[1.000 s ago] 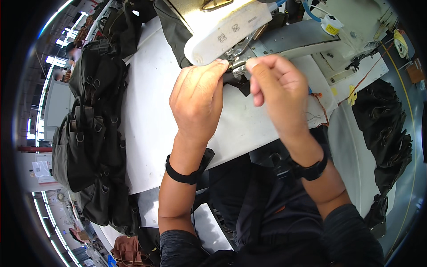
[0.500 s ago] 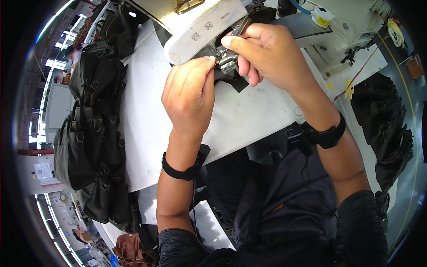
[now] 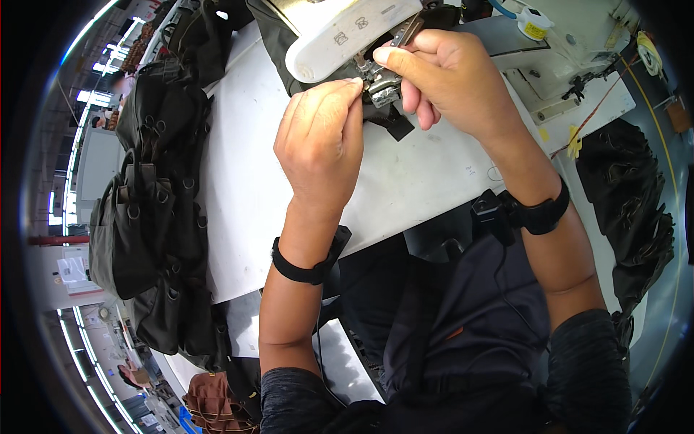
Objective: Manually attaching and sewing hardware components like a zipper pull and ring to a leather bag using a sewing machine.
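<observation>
Both my hands are at the needle end of a white sewing machine (image 3: 340,45). My left hand (image 3: 318,137) is closed in a pinch at the left of the shiny metal presser foot (image 3: 384,92); whatever lies between the fingertips is too small to name. On the other side, my right hand (image 3: 459,85) has its thumb and forefinger pressed together beside the metal parts under the machine head, its other fingers curled. Whether it holds anything is hidden. A dark fabric piece (image 3: 397,126) sticks out below the presser foot onto the white table (image 3: 419,177).
Dark bags (image 3: 155,195) are heaped along the table's left side. More dark fabric pieces (image 3: 625,195) hang at the right. A white bottle (image 3: 533,23) with a yellow label stands behind my right hand. A brown bag (image 3: 217,401) sits at the lower left.
The whole view has shifted slightly, so the machine and hands appear a little further right. Both hands keep their pinched pose by the presser foot.
</observation>
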Available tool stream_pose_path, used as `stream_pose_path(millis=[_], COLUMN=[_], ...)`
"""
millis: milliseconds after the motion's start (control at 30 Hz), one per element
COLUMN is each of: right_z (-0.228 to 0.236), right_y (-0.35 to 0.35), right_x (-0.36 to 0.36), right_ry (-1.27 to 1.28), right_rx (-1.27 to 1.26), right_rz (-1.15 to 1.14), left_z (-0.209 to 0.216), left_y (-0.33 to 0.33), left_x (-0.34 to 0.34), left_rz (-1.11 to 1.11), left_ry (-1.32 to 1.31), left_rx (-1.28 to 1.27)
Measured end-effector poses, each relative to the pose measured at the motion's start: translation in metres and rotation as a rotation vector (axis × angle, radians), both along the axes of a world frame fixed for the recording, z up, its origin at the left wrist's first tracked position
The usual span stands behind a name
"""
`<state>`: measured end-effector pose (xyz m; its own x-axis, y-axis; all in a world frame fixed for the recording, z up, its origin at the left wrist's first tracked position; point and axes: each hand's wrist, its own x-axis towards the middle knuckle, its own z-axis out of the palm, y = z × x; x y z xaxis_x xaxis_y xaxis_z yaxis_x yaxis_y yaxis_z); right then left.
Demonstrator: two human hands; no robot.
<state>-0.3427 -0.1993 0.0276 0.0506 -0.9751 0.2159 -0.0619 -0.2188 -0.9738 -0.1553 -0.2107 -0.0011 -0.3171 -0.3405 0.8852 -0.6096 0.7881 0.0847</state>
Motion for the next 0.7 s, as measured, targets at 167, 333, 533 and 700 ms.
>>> stream_pose_path(millis=[167, 333, 533, 700], right_z=[0.001, 0.000, 0.004, 0.033], right_y=[0.000, 0.002, 0.020, 0.053], right_x=[-0.003, -0.002, -0.014, -0.089], right_ry=[0.054, 0.046, 0.141, 0.375], right_rx=[-0.041, -0.004, -0.110, -0.572], right_rz=[-0.014, 0.019, -0.007, -0.319], left_z=[0.000, -0.001, -0.003, 0.002], left_y=[0.000, 0.002, -0.001, 0.004], left_x=[-0.003, 0.000, 0.002, 0.004], left_rz=[0.015, 0.024, 0.007, 0.043], left_ry=[0.043, 0.049, 0.058, -0.023], left_rx=[0.002, 0.028, 0.031, 0.034])
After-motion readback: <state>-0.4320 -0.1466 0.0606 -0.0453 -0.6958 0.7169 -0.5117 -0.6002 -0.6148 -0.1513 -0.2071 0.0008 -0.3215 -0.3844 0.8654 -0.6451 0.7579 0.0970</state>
